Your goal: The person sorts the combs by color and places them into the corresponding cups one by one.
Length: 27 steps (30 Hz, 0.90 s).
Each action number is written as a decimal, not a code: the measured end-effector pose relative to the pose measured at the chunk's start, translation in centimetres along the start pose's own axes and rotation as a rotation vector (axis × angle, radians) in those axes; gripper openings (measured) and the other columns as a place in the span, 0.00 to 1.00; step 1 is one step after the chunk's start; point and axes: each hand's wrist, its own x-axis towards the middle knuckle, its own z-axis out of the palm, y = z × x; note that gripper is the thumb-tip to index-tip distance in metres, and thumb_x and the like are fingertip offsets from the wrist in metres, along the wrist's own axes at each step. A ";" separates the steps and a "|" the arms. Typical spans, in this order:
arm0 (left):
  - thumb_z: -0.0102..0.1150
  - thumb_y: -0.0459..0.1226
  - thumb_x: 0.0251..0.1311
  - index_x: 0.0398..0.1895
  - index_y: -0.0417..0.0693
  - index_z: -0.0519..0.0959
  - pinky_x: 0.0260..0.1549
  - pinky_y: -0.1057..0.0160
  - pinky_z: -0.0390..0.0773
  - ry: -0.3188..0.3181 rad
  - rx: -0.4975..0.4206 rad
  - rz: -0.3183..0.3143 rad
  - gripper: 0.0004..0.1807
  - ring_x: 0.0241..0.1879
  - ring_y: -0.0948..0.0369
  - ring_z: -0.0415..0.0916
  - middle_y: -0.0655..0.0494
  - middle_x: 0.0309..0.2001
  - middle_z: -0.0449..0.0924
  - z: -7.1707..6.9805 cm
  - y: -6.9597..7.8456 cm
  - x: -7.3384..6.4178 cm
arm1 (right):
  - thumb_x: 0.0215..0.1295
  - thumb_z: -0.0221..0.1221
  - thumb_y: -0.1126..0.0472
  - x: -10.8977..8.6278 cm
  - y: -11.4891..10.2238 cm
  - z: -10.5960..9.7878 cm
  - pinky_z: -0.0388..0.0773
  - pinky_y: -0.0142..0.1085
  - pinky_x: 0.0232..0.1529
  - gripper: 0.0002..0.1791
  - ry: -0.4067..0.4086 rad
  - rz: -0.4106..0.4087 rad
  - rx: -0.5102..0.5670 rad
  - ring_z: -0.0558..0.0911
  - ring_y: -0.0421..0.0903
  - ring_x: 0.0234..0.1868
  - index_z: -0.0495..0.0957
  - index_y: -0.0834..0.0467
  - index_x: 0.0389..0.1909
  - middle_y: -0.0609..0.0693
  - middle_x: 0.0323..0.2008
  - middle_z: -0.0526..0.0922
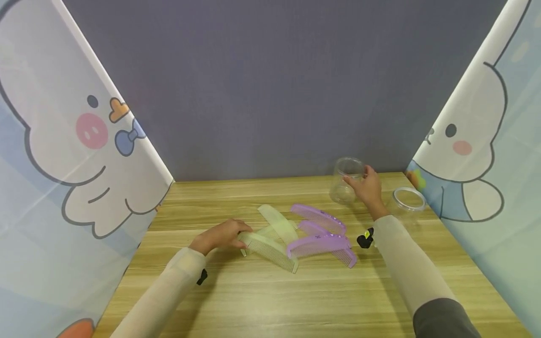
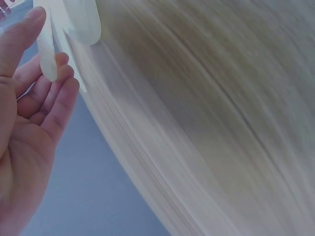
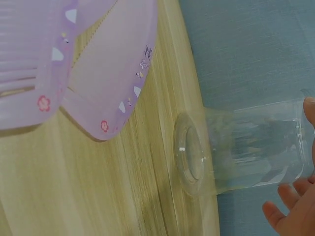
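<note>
My left hand (image 1: 226,234) pinches one end of a pale green comb (image 1: 270,252) between thumb and fingers. The comb's rounded end (image 2: 47,56) shows between them in the left wrist view. More pale green combs (image 1: 276,220) lie just beyond it. At the back right, my right hand (image 1: 368,191) grips a clear plastic jar (image 1: 341,189) near its upper rim. The right wrist view shows the jar's ringed base (image 3: 189,155) close at the tabletop, with thumb and fingers on opposite sides of its upper end. Several purple combs (image 1: 319,246) lie overlapping between the hands.
A second clear jar (image 1: 409,199) stands to the right of my right forearm. The wooden table (image 1: 253,305) meets a dark grey backdrop (image 1: 274,94). Cartoon-printed cloths hang at the left (image 1: 34,225) and right (image 1: 507,197).
</note>
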 end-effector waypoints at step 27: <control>0.74 0.40 0.58 0.58 0.36 0.81 0.44 0.64 0.82 0.065 -0.237 0.018 0.26 0.43 0.65 0.77 0.46 0.53 0.85 -1.3 0.1 -2.8 | 0.65 0.67 0.42 0.2 0.3 -0.1 0.69 0.59 0.69 0.54 -0.004 0.009 -0.008 0.68 0.69 0.71 0.51 0.69 0.78 0.72 0.72 0.63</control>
